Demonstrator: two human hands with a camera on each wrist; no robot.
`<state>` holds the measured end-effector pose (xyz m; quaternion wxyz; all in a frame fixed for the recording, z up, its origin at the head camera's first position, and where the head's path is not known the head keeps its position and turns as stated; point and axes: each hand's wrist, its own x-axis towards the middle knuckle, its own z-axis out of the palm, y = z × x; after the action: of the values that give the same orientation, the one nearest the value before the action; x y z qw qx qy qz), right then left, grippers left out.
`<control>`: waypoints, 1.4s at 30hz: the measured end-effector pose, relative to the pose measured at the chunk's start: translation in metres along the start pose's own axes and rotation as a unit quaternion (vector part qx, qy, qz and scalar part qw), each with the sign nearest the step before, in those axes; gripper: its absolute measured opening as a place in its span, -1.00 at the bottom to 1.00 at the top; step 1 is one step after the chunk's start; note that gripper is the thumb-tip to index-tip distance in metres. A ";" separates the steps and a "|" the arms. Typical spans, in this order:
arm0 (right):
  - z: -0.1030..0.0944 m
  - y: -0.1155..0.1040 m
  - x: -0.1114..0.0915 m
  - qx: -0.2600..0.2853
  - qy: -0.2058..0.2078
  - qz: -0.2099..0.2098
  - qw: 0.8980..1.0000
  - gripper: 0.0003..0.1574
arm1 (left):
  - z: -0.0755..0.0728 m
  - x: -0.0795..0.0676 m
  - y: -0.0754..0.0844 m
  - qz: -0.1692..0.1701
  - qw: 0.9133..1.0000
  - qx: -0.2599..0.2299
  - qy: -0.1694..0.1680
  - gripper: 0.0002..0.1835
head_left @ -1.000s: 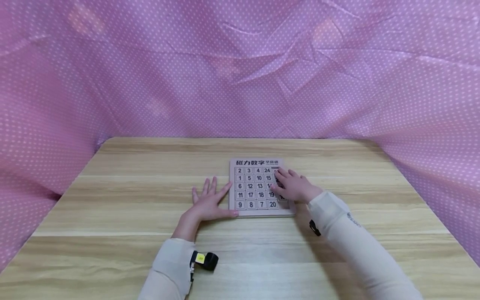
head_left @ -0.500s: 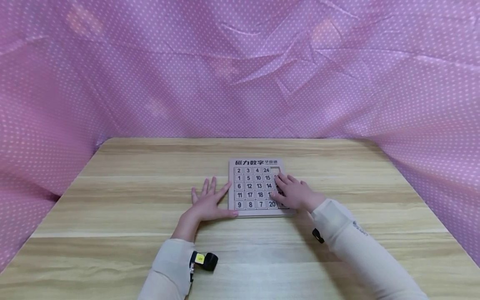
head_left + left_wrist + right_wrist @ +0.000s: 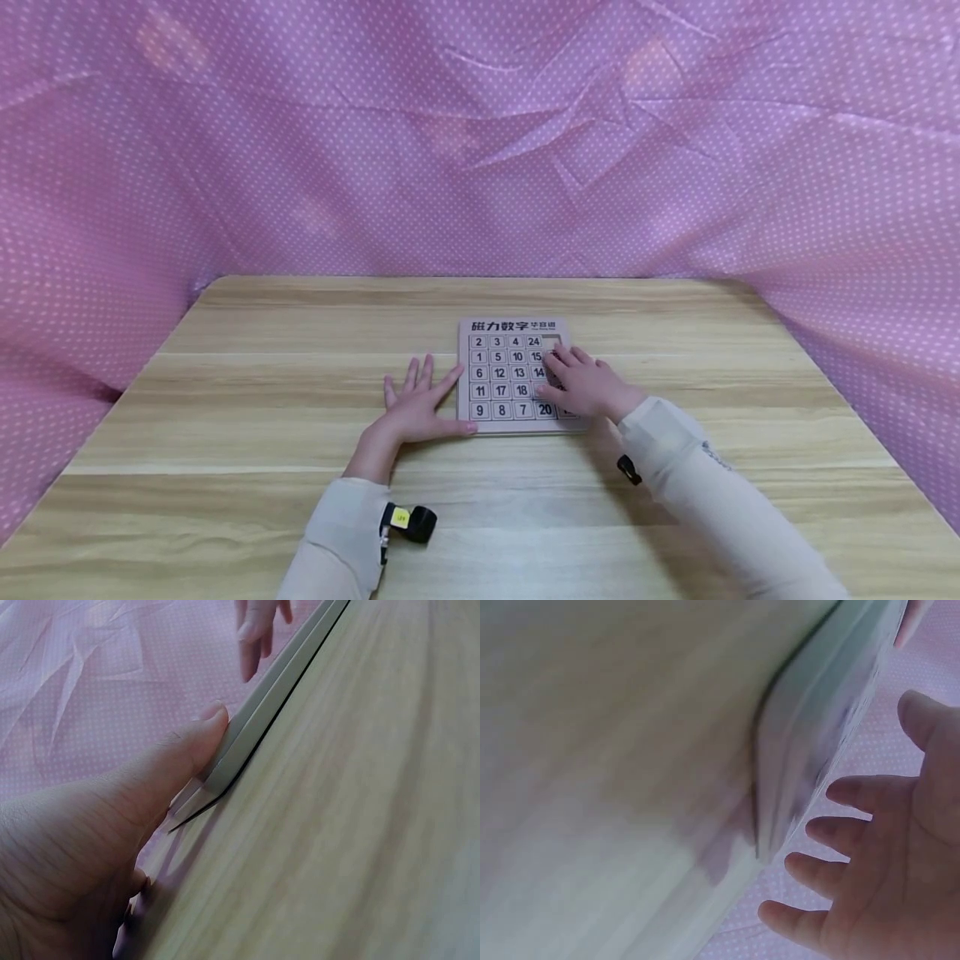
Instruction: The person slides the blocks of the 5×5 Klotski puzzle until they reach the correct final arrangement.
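Observation:
A sliding number puzzle (image 3: 517,427) lies flat on the table, its numbered tiles set in rows under a printed heading. At its top right corner a bare slot shows beside tile 24 (image 3: 533,342). My left hand (image 3: 412,412) is spread at the puzzle's left side, index fingertip at the edge and thumb on the near left corner. In the left wrist view that thumb (image 3: 202,739) rests on the board's rim. Over the right-hand columns lies my right hand (image 3: 592,387), fingers extended, thumb near the fourth column. It hides several tiles.
The wood-grain table (image 3: 262,400) extends around the puzzle on all sides. Pink dotted cloth (image 3: 480,167) hangs behind it and at both sides. A black wrist camera (image 3: 422,523) sits on the left sleeve, another (image 3: 628,469) under the right.
The right-hand column's tiles have slid toward me, so the bare slot has gone from bottom right to top right. My right hand came nearer, then shifted slightly left. The left hand stays put.

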<state>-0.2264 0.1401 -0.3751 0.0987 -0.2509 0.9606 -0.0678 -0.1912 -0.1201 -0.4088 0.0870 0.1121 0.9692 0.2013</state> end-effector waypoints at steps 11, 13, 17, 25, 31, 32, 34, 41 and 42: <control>0.001 -0.037 0.039 0.001 -0.029 0.005 1.000 -0.16 | 0.002 0.000 -0.001 0.002 1.000 -0.001 0.002 0.05; 0.000 -0.044 0.044 -0.002 -0.035 0.011 0.999 -0.17 | 0.002 0.001 0.000 0.004 1.000 -0.001 0.001 0.05; 0.001 -0.053 0.052 -0.008 -0.042 0.022 0.999 -0.17 | 0.002 0.001 0.001 0.003 1.000 0.000 -0.001 0.04; 0.003 -0.056 0.061 -0.018 -0.045 0.044 0.998 -0.19 | 0.001 0.002 0.001 0.001 1.000 0.003 -0.001 0.05; 0.003 -0.051 0.058 -0.018 -0.046 0.042 0.998 -0.20 | 0.000 0.001 0.002 -0.003 1.000 0.004 -0.004 0.05; 0.003 -0.050 0.057 -0.017 -0.046 0.042 0.998 -0.20 | 0.000 0.001 0.002 -0.003 1.000 0.004 -0.004 0.05; 0.003 -0.047 0.056 -0.020 -0.042 0.041 0.998 -0.20 | 0.000 0.001 0.002 -0.002 1.000 0.003 -0.002 0.05; 0.003 -0.038 0.051 -0.015 -0.037 0.035 0.999 -0.20 | 0.000 0.000 0.001 -0.003 1.000 0.000 0.001 0.05; 0.003 -0.037 0.051 -0.016 -0.037 0.036 0.999 -0.19 | 0.000 0.000 0.001 -0.003 1.000 0.000 0.002 0.05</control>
<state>-0.2520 0.0827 -0.3790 0.1329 -0.2205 0.9655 -0.0396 -0.1910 -0.1189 -0.4082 0.0862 0.1085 0.9697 0.2014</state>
